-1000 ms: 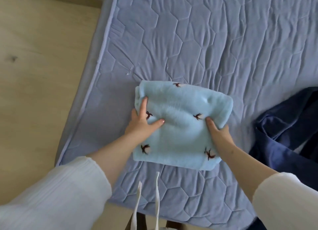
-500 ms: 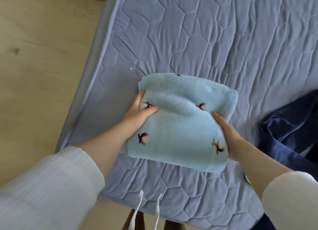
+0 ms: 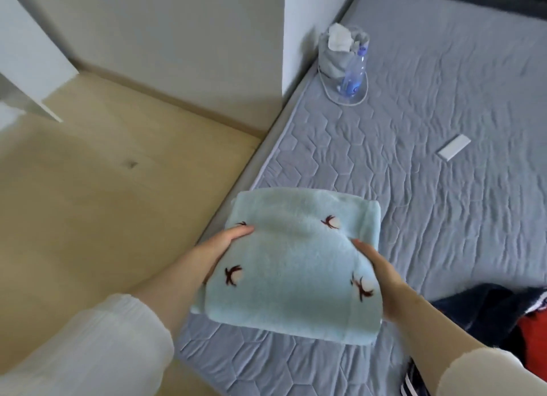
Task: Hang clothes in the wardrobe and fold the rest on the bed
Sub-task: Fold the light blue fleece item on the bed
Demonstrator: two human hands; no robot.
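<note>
Head view: we hold the folded light-blue fleece garment (image 3: 296,265) between both hands, at the near left edge of the bed (image 3: 444,206). Our left hand (image 3: 219,250) grips its left side, thumb on top and fingers hidden beneath the fabric. Our right hand (image 3: 381,274) grips its right side likewise. A pile of dark clothes (image 3: 473,304) lies just right of our right forearm, beside a red garment (image 3: 532,336). Farther up the bed lie a white card (image 3: 454,147) and a plastic bottle (image 3: 353,70) against a grey bag (image 3: 331,61). Wooden floor (image 3: 103,188) lies left.
</note>
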